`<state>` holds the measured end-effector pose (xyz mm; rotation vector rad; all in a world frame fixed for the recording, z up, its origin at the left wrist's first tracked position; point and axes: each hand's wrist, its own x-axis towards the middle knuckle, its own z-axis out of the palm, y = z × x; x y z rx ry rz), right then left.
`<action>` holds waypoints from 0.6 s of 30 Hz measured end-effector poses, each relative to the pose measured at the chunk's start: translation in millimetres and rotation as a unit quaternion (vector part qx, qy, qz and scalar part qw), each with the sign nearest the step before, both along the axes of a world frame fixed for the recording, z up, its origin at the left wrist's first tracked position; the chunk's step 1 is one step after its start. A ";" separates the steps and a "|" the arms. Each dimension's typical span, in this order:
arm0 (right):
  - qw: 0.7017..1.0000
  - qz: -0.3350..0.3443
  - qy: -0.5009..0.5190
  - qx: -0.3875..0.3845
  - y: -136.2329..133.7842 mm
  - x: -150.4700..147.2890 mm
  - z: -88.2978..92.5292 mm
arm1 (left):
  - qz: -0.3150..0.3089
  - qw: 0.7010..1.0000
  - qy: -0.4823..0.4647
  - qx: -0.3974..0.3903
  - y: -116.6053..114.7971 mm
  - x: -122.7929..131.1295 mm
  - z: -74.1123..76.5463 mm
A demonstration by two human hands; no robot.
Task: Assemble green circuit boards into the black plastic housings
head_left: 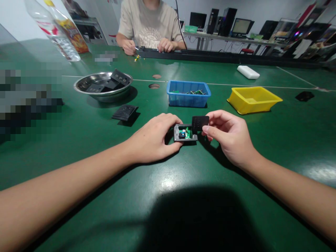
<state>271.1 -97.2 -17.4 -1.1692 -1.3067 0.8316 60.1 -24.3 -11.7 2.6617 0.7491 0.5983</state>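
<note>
My left hand grips a small black plastic housing by its long sides, low over the green table. Inside the housing sits a green circuit board with a dark blue-black component on it. Between the thumb and fingers of my right hand is a flat black cover, raised at the housing's right end. Whether the cover touches the housing I cannot tell. Left of my left hand, a black plastic part lies on the table.
Beyond my hands stand a blue bin with circuit boards, a yellow bin and a steel bowl of black parts. A white object lies farther back. Bottles stand far left. Across the table, a person handles a long black bar.
</note>
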 end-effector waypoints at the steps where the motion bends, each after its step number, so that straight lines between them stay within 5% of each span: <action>1: 1.000 0.002 0.001 0.001 -0.1 -0.2 -0.2 | -0.006 1.000 0.006 0.001 0.0 0.0 0.5; 18: 0.998 0.047 -0.028 0.034 -4.1 4.0 -7.8 | -0.036 0.999 0.040 -0.007 -0.5 -0.8 2.9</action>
